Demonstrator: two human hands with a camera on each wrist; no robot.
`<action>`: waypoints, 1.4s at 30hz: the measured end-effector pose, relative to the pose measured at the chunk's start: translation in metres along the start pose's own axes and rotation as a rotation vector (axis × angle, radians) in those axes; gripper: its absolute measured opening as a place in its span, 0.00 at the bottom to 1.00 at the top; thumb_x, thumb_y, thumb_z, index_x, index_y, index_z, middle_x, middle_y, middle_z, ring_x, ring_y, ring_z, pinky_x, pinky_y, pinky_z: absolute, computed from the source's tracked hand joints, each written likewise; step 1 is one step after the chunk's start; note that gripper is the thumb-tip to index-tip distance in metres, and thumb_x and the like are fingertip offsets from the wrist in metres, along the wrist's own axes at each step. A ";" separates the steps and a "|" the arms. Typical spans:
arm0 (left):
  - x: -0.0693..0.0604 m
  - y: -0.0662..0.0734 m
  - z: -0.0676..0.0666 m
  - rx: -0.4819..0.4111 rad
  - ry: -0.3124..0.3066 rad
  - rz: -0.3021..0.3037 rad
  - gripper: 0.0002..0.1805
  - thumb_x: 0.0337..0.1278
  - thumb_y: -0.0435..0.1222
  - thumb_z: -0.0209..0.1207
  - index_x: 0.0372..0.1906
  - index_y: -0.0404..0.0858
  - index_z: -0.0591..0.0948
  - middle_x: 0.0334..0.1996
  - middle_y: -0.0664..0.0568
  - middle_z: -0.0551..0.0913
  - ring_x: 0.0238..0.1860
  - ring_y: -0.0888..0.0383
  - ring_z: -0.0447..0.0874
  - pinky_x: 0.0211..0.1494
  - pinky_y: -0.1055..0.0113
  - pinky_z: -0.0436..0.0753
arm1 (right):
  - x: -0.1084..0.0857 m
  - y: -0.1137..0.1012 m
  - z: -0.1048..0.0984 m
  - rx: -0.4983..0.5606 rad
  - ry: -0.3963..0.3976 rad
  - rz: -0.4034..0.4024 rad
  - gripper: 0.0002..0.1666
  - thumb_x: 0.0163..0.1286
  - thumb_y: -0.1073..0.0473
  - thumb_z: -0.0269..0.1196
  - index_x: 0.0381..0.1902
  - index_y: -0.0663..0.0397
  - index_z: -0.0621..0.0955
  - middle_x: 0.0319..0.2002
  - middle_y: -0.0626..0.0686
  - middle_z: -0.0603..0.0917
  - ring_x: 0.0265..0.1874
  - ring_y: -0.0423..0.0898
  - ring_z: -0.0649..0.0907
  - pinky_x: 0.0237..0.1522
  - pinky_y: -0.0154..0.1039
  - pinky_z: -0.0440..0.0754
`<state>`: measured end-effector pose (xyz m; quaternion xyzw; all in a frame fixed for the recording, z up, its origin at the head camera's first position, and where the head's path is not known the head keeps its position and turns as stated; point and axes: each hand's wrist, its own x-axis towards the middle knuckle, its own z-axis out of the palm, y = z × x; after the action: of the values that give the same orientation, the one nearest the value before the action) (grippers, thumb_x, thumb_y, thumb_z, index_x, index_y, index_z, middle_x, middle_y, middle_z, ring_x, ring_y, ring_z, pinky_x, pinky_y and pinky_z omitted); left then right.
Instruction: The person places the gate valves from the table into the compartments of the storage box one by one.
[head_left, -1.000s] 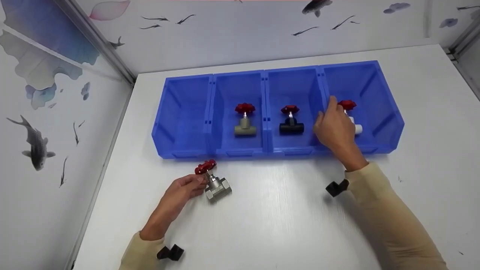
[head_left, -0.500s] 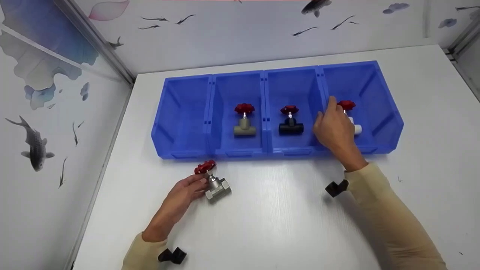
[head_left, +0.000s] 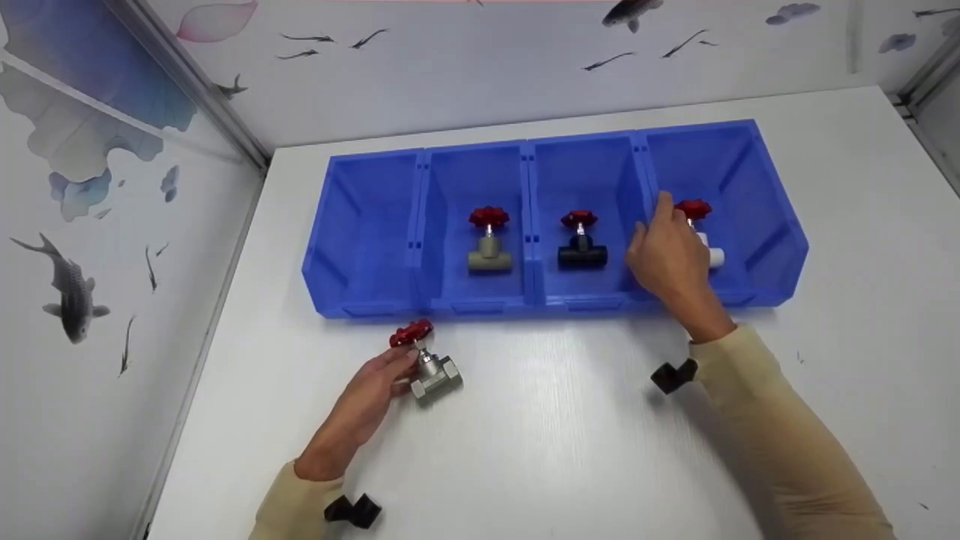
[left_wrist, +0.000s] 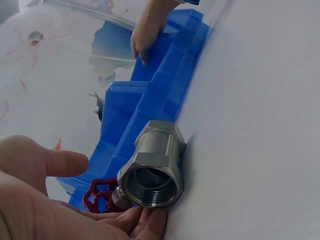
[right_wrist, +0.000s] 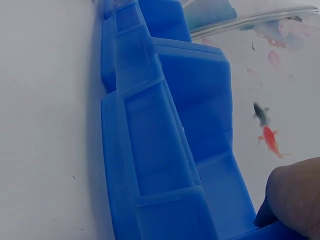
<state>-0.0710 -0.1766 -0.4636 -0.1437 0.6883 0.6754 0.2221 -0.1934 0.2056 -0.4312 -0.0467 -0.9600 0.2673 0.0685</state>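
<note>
A metal gate valve (head_left: 436, 377) with a red handwheel (head_left: 412, 333) sits in front of the blue bins. My left hand (head_left: 373, 390) is beside it. In the left wrist view, its fingers (left_wrist: 150, 222) reach under the valve body, while the thumb (left_wrist: 67, 163) stands apart from it. My right hand (head_left: 670, 251) grips the divider wall between the two rightmost bins. The thumb (right_wrist: 292, 197) lies over the blue edge in the right wrist view. A white valve (head_left: 715, 258) with a red handwheel is partly hidden behind that hand.
Several joined blue bins (head_left: 480, 307) span the white table (head_left: 540, 435). A grey-beige valve (head_left: 490, 259) lies in the second bin from the left, a black valve (head_left: 583, 255) in the third. Printed wall panels (head_left: 450, 82) stand behind and at the left.
My left hand has shifted slightly right and forward, its fingers going from around the valve's stem to beneath it. The valve and my right hand have stayed put.
</note>
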 end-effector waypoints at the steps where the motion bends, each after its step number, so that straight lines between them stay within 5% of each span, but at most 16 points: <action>1: 0.001 0.000 0.001 0.002 0.005 -0.002 0.25 0.74 0.39 0.49 0.66 0.26 0.69 0.54 0.42 0.78 0.56 0.50 0.74 0.58 0.60 0.70 | 0.000 0.000 0.000 0.001 0.003 -0.002 0.32 0.76 0.57 0.49 0.71 0.69 0.57 0.50 0.75 0.76 0.44 0.72 0.80 0.41 0.68 0.76; 18: 0.003 -0.001 0.005 0.041 0.002 0.005 0.27 0.72 0.37 0.50 0.67 0.25 0.65 0.57 0.39 0.74 0.53 0.50 0.72 0.54 0.61 0.70 | 0.001 -0.002 0.000 -0.003 -0.025 0.007 0.32 0.76 0.57 0.47 0.71 0.69 0.56 0.51 0.75 0.75 0.45 0.73 0.79 0.43 0.69 0.75; 36: -0.003 -0.004 0.011 -0.026 -0.003 0.045 0.30 0.73 0.36 0.48 0.70 0.23 0.58 0.65 0.35 0.66 0.63 0.47 0.67 0.70 0.54 0.60 | 0.000 0.000 0.001 0.000 -0.005 -0.002 0.33 0.76 0.57 0.48 0.71 0.70 0.56 0.51 0.76 0.75 0.45 0.73 0.79 0.43 0.69 0.76; 42: -0.004 -0.004 0.012 -0.039 0.010 0.069 0.28 0.72 0.35 0.49 0.69 0.23 0.60 0.61 0.37 0.69 0.59 0.51 0.69 0.70 0.56 0.62 | 0.000 0.000 0.000 -0.002 -0.004 -0.006 0.32 0.76 0.57 0.48 0.70 0.70 0.57 0.51 0.75 0.76 0.44 0.72 0.79 0.42 0.68 0.76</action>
<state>-0.0646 -0.1655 -0.4647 -0.1277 0.6807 0.6952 0.1924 -0.1930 0.2053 -0.4310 -0.0435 -0.9606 0.2660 0.0675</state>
